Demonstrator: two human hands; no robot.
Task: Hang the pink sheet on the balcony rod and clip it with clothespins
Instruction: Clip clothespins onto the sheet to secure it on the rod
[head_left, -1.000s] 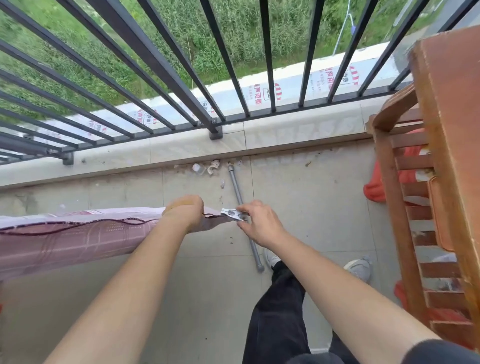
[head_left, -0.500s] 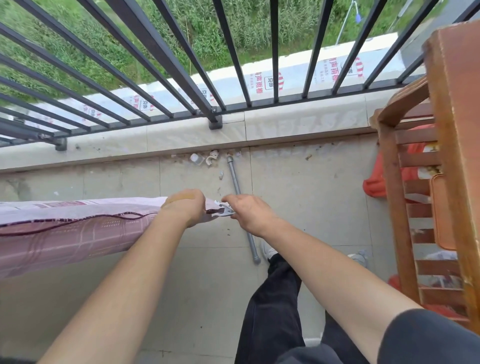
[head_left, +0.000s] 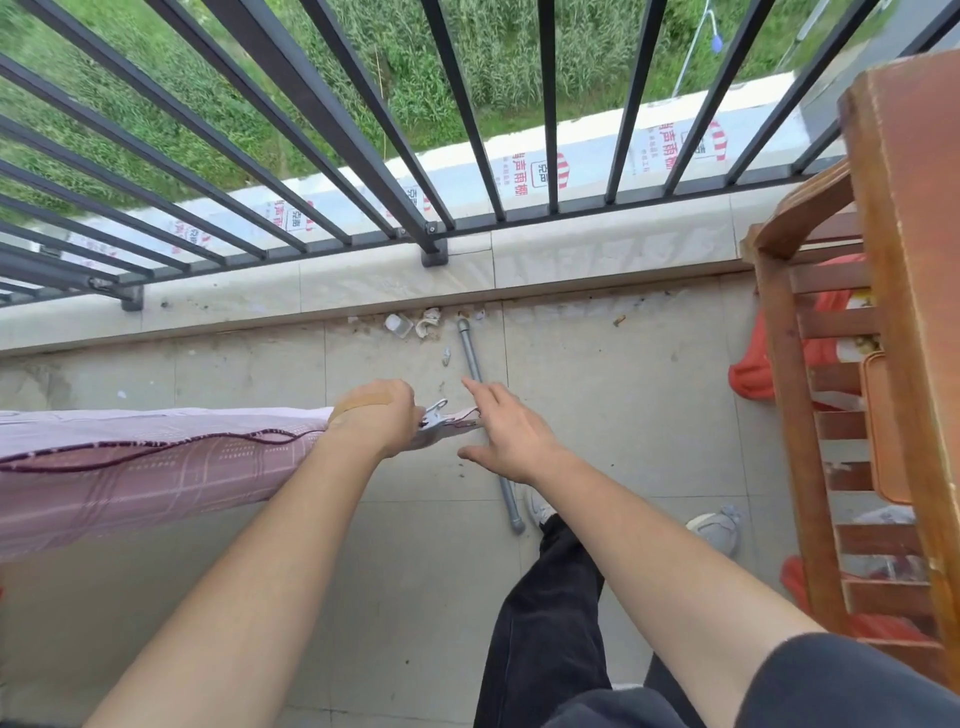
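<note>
Behind balcony railings (head_left: 373, 150), the pink sheet (head_left: 156, 467), seemingly soft and light, is being gripped beside its metal clothespin (head_left: 434, 415) by the left hand (head_left: 376, 415); the right hand (head_left: 511, 436) is being held open.

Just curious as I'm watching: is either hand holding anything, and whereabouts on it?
The left hand grips the pink sheet near its end, right beside the metal clothespin. The right hand is open with spread fingers, holding nothing.
</note>
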